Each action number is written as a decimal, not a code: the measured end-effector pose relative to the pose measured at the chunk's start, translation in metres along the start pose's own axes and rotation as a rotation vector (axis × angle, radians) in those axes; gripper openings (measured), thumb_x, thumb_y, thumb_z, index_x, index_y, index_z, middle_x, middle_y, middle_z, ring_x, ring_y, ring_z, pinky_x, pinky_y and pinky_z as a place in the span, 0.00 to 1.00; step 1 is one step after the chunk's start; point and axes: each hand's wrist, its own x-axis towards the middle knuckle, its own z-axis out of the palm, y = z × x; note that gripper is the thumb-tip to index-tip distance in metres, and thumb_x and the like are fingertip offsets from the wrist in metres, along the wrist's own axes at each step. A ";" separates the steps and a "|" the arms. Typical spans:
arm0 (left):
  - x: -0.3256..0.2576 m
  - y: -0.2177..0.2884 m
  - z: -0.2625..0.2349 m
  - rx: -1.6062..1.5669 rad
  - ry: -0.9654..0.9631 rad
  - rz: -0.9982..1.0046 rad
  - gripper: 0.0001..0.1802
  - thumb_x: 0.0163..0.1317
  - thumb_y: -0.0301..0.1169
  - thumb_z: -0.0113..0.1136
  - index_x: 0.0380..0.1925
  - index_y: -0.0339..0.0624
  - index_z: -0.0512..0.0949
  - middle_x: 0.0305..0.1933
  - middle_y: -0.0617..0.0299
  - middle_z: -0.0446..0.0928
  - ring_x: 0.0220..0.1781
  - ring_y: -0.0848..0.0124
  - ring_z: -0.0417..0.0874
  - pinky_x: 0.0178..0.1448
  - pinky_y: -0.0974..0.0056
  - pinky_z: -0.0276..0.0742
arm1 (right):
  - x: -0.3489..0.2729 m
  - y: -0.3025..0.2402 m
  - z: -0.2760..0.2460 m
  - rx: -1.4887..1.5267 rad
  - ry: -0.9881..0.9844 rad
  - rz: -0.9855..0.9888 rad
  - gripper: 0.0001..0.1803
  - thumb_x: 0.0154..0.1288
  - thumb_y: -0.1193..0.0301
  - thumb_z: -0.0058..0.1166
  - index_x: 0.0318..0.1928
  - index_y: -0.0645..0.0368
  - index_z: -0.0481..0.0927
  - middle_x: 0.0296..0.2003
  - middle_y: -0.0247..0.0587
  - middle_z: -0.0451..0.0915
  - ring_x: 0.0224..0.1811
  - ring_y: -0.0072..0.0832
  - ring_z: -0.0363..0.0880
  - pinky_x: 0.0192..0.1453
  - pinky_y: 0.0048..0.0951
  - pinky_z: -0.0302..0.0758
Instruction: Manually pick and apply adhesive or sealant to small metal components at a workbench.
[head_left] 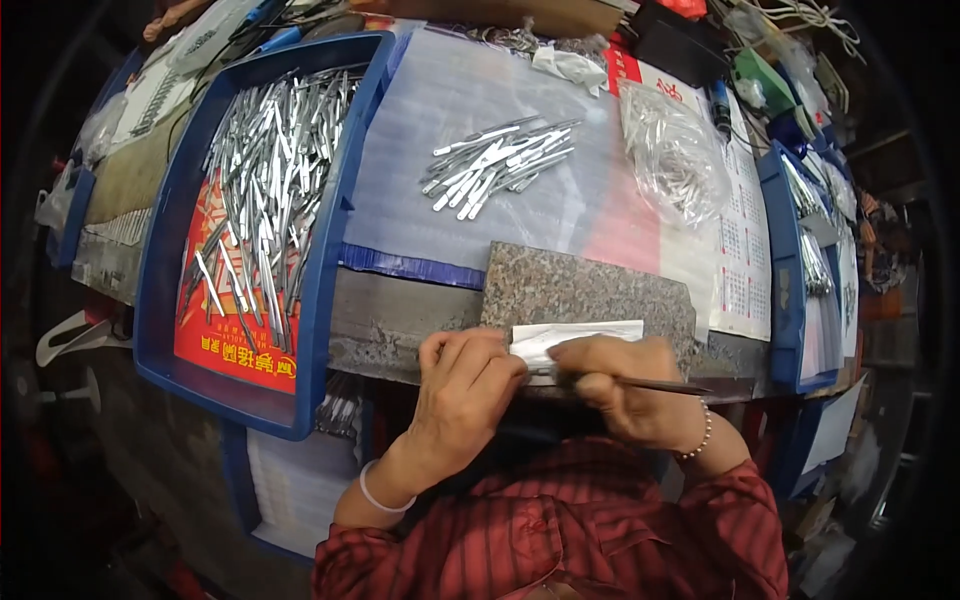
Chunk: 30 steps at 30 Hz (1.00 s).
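A thin dark rod-like tool (660,385) is gripped in my right hand (635,390), its long end sticking out to the right past the wrist; its kind is not clear. My left hand (462,395) is closed, with thumb and fingers pinched at the left edge of a folded white sheet (580,332). What it pinches, if anything, is hidden. Both hands meet at the near edge of a speckled granite slab (580,285), on which the white sheet lies. Beyond the slab, a loose pile of thin silvery metal strips (500,160) rests on a plastic-covered surface (400,200).
On the left a large blue tray (345,215) holds many metal strips (270,180) over red printed paper. A clear plastic bag (675,155) of metal pieces lies at the right, beside a printed calendar sheet (740,230). Farther right stands another blue tray (785,270).
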 end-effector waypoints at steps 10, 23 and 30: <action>0.001 0.005 -0.001 0.023 0.002 -0.001 0.11 0.49 0.22 0.67 0.33 0.43 0.78 0.35 0.60 0.74 0.47 0.58 0.79 0.53 0.56 0.64 | -0.050 -0.019 -0.035 0.131 0.476 -0.053 0.26 0.76 0.55 0.38 0.39 0.66 0.80 0.39 0.54 0.85 0.22 0.31 0.83 0.25 0.28 0.78; 0.002 0.012 0.001 0.101 -0.005 0.036 0.11 0.49 0.21 0.66 0.32 0.42 0.77 0.34 0.60 0.74 0.46 0.58 0.79 0.53 0.55 0.64 | -0.076 -0.004 -0.035 0.148 0.563 0.177 0.13 0.76 0.71 0.38 0.43 0.62 0.77 0.36 0.45 0.83 0.32 0.27 0.76 0.38 0.29 0.73; -0.019 0.037 -0.017 0.077 0.028 0.090 0.16 0.46 0.21 0.69 0.36 0.43 0.77 0.37 0.59 0.76 0.47 0.60 0.81 0.55 0.54 0.64 | -0.085 -0.007 -0.017 0.561 0.264 0.447 0.09 0.71 0.76 0.48 0.46 0.67 0.78 0.36 0.40 0.82 0.21 0.14 0.70 0.26 0.16 0.68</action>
